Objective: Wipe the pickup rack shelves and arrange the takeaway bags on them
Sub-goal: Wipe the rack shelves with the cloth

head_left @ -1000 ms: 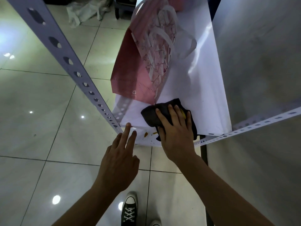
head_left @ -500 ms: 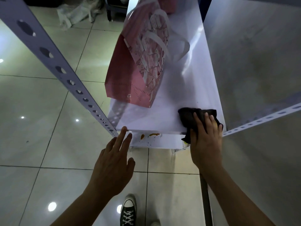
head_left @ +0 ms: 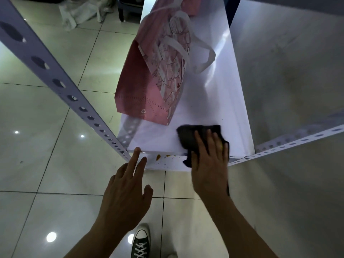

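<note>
Your right hand (head_left: pixel 209 164) lies palm down with its fingers (head_left: pixel 202 142) extended and spread flat, pressing downward, the forearm running back toward the lower right. Your left hand (head_left: pixel 126 194) is held forward with palm down, fingers straight and close together, thumb out to the side; its fingertips (head_left: pixel 137 150) reach the edge ahead.
</note>
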### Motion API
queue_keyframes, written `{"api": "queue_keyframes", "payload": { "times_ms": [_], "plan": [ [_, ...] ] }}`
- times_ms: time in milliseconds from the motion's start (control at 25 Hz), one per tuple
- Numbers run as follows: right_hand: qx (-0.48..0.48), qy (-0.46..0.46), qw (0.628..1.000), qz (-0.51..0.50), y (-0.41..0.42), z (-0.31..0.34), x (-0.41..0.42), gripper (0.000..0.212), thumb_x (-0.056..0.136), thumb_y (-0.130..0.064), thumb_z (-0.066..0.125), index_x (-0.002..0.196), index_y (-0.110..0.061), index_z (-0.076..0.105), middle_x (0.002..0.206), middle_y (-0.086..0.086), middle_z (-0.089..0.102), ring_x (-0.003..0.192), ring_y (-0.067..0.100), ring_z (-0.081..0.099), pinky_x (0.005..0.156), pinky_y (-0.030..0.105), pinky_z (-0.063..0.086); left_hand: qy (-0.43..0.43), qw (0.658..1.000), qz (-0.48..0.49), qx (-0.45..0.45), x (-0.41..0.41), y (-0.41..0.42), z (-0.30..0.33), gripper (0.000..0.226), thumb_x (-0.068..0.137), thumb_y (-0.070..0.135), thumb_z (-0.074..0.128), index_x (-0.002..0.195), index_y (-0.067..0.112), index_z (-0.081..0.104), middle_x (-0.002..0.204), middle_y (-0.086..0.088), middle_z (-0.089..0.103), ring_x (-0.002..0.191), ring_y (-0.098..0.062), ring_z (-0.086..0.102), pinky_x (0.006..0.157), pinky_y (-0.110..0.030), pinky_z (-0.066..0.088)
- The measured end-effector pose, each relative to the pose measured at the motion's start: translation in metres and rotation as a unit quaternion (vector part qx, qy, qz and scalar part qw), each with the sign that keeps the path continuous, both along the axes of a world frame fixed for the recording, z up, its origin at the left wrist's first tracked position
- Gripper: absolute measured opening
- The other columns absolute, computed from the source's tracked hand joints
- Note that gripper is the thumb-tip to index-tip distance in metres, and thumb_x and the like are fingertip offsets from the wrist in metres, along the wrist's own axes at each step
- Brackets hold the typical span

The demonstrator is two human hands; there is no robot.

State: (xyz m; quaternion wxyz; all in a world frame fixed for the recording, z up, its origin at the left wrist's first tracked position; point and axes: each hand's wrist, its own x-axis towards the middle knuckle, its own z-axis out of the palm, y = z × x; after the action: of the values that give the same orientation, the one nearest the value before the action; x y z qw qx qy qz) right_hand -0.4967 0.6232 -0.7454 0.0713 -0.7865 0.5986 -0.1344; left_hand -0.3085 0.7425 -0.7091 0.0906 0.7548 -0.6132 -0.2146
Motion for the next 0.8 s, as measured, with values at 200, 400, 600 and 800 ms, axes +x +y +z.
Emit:
{"api": "queue_keyframes", "payload": {
  "times_ms": [200,400,600,800],
  "plan": [
    [0.050,0.036,0.997,-0.042,-0.072,0.003,-0.012,0.054,0.106,-0.038,0.029,0.158,-0.026,0.030,0.165,0.004,0.028,0.155,0.023,0.018,0.125,0.051,0.006,0.001,1.000,0.005,-0.003,-0.002,0.000,-0.003,0.073,0.090,0.039,0.058,0.153,0.016,0.030,0.165,0.003,-0.013,0.124,-0.028,0.048,0.097,-0.037,0.046],
    [0.047,0.055,0.996,-0.046,-0.134,0.013,-0.010,0.062,0.102,-0.047,0.037,0.159,-0.024,0.027,0.167,0.006,0.021,0.155,0.026,0.015,0.126,0.048,0.003,-0.009,1.000,0.001,-0.007,-0.001,0.000,-0.003,0.073,0.090,0.043,0.056,0.153,0.019,0.030,0.164,0.004,-0.016,0.121,-0.026,0.050,0.095,-0.036,0.046],
    [-0.024,0.005,1.000,-0.010,-0.047,-0.002,-0.012,0.058,0.096,-0.040,0.046,0.150,-0.019,0.048,0.156,0.009,0.045,0.146,0.031,0.038,0.120,0.053,0.024,-0.002,1.000,0.003,-0.008,-0.004,0.001,-0.003,0.074,0.089,0.044,0.059,0.153,0.019,0.031,0.163,0.003,-0.020,0.119,-0.025,0.052,0.092,-0.034,0.047],
    [0.005,-0.010,1.000,-0.014,-0.099,0.003,-0.007,0.052,0.100,-0.031,0.048,0.150,-0.017,0.047,0.157,0.009,0.043,0.147,0.029,0.035,0.122,0.049,0.021,-0.007,1.000,0.008,-0.009,-0.006,-0.002,-0.003,0.070,0.088,0.042,0.061,0.149,0.018,0.039,0.164,0.002,-0.014,0.122,-0.027,0.051,0.093,-0.037,0.047]
  ]
}}
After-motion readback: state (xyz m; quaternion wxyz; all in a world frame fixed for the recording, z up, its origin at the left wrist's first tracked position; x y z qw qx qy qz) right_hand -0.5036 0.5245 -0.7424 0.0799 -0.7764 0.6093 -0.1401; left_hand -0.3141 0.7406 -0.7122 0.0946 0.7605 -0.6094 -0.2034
